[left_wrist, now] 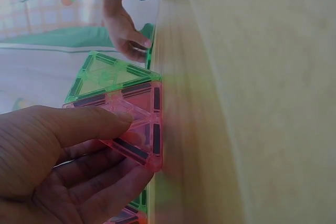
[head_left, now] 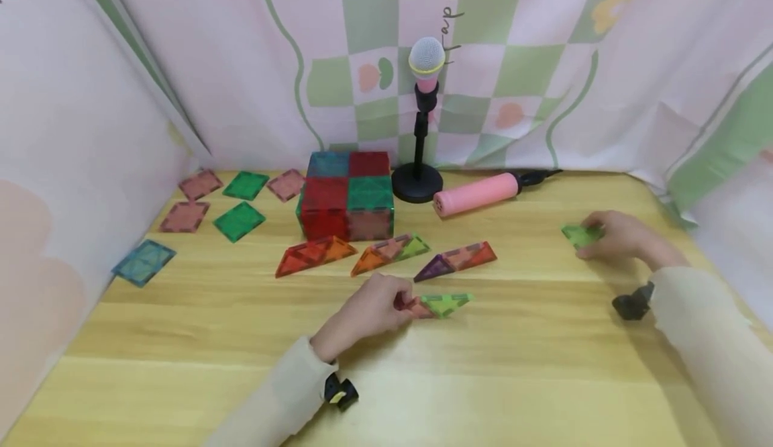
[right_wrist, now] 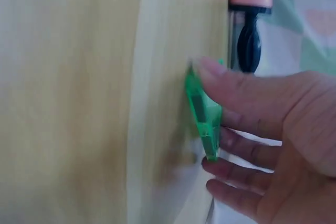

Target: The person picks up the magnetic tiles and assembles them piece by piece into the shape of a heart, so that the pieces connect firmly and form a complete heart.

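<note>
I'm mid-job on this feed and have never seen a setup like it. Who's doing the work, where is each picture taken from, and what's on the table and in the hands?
There is no machine: a person is working bare-handed. The wide picture looks forward and down from the head; the two close ones look out from the left and right wrists.

The left hand pinches a pink triangle that sits edge to edge with a green triangle. The right hand holds a green piece off to the right.

On the table are a block of coloured tiles, three strips of triangles in front of it, loose tiles to its left, and a microphone on a black stand and a pink tube to its right.
</note>
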Action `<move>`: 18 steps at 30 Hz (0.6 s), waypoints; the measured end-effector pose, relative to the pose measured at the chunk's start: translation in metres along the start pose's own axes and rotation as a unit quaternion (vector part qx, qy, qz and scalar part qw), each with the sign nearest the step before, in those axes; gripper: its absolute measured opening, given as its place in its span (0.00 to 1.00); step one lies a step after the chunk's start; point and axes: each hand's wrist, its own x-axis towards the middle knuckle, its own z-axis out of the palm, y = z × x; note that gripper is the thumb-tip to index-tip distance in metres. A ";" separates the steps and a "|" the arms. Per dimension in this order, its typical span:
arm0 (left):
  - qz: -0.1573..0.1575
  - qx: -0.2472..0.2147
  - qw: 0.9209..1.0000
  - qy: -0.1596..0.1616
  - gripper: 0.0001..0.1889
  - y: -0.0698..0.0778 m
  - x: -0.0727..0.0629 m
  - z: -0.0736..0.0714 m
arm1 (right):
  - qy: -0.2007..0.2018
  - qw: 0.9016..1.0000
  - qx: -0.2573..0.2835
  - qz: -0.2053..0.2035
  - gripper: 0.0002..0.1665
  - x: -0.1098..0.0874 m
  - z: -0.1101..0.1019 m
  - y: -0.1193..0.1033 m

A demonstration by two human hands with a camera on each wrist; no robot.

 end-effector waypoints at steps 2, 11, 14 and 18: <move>0.000 0.000 1.000 0.001 0.15 0.000 0.001 -0.001 | 0.006 1.000 0.004 -0.001 0.39 -0.004 0.003 -0.008; 0.001 -0.004 1.000 -0.005 0.15 0.003 0.000 0.000 | 0.060 0.994 0.013 -0.093 0.13 -0.040 0.026 -0.059; 0.002 -0.008 1.000 -0.004 0.15 0.003 -0.001 0.000 | 0.078 0.989 0.036 -0.119 0.12 -0.053 0.031 -0.085; -0.005 -0.016 1.000 -0.004 0.15 0.003 -0.002 -0.001 | 0.101 0.978 0.100 -0.150 0.09 -0.064 0.044 -0.123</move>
